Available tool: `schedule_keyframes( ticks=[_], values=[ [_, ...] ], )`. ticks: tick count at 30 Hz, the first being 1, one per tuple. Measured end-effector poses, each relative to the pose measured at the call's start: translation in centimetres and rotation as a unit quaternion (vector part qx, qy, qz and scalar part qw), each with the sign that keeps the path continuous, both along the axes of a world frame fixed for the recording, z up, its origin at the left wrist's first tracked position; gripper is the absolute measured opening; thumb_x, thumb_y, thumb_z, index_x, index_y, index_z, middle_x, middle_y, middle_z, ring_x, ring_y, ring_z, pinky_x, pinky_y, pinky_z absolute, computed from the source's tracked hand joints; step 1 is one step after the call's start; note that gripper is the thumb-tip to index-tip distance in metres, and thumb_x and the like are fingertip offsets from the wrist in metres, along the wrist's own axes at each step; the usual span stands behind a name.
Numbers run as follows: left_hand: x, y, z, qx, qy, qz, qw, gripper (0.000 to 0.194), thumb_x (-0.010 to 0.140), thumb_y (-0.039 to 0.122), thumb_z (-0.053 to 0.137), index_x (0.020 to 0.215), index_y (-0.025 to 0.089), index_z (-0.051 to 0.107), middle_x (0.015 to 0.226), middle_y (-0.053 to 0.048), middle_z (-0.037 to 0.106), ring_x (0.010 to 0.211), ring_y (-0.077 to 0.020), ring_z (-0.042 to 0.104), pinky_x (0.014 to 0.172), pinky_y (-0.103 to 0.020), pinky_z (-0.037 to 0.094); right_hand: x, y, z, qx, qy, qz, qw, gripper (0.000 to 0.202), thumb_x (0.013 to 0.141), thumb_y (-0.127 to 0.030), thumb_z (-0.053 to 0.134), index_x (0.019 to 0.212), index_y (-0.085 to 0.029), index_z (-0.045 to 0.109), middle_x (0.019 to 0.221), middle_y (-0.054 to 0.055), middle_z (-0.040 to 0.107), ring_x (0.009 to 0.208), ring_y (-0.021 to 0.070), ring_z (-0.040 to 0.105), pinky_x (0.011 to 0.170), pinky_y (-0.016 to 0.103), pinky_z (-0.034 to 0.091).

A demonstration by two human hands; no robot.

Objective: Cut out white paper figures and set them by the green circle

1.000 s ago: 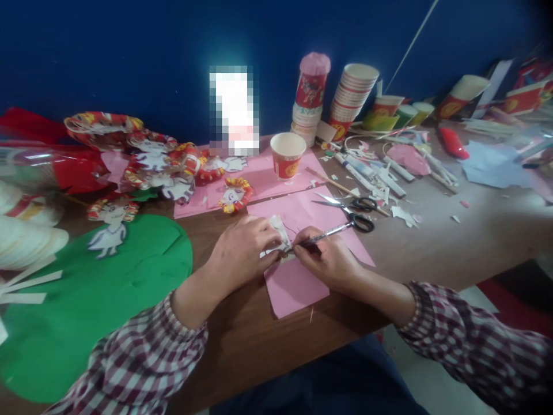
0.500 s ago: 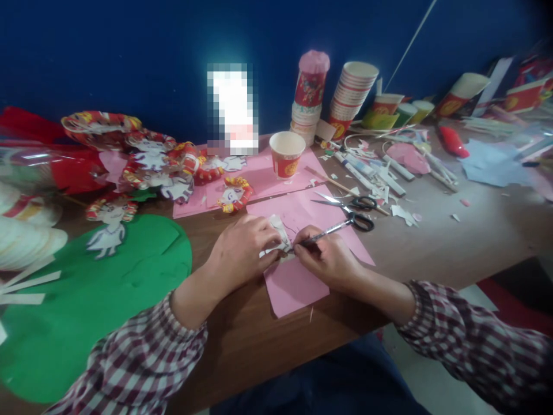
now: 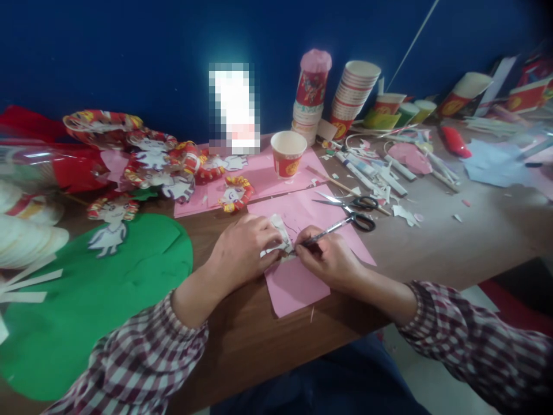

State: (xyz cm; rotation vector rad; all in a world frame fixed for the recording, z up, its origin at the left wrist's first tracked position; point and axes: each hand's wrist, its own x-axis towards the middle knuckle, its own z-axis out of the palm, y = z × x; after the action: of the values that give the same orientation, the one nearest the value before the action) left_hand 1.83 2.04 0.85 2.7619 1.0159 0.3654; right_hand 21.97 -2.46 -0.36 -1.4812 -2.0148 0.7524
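My left hand (image 3: 242, 248) is closed on a small white paper cutout (image 3: 280, 227) with dark lines, pressing it down over pink paper. In my right hand (image 3: 330, 256) is a dark pen (image 3: 326, 231), pinched near its tip, which points at the cutout's lower right edge. A smaller pink sheet (image 3: 298, 291) lies under both hands, and a larger pink sheet (image 3: 311, 207) spreads behind them. Scissors (image 3: 362, 220) with black handles rest on the paper just beyond my right hand. The exact pen tip is partly hidden by my fingers.
A red and white paper cup (image 3: 287, 158) stands behind the hands. Stacked cups (image 3: 354, 92), markers (image 3: 354, 170) and paper scraps lie at the back right. On the left are a green round sheet (image 3: 142, 305), a paper figure (image 3: 108, 236) and red-yellow wrapped rings (image 3: 103, 121).
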Motion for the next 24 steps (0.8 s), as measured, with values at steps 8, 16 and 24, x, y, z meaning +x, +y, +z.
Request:
schedule_keyframes(
  ticks=[8,16,24],
  values=[
    [-0.08,-0.01,-0.06,-0.006,-0.005,0.006,1.000,0.011,0.085,0.029,0.058,0.086,0.022,0.067,0.087,-0.004,0.063,0.088,-0.0203,0.055,0.083,-0.035,0.044,-0.20,-0.04,0.62,0.008,0.052,-0.013,0.999,0.007,0.083,-0.019,0.053,0.078,-0.018,0.058,0.067,0.000,0.062,0.060,0.0127,0.057,0.058,0.023,0.041],
    [0.10,-0.34,-0.15,-0.023,0.005,0.031,0.999,0.012,0.083,0.030,0.057,0.086,0.022,0.065,0.090,-0.005,0.061,0.089,-0.0212,0.054,0.084,-0.037,0.044,-0.08,-0.07,0.56,0.028,0.098,-0.022,0.995,0.006,0.084,-0.016,0.053,0.080,-0.017,0.057,0.067,-0.002,0.059,0.059,0.0108,0.055,0.056,0.021,0.041],
    [0.05,-0.36,0.01,-0.035,0.010,0.035,0.999,0.014,0.084,0.032,0.056,0.088,0.023,0.066,0.092,-0.007,0.060,0.090,-0.0218,0.054,0.084,-0.038,0.045,-0.15,-0.33,0.69,0.036,0.061,-0.021,0.997,0.005,0.084,-0.020,0.053,0.081,-0.018,0.057,0.066,-0.001,0.059,0.056,0.0113,0.054,0.055,0.022,0.041]
  ],
)
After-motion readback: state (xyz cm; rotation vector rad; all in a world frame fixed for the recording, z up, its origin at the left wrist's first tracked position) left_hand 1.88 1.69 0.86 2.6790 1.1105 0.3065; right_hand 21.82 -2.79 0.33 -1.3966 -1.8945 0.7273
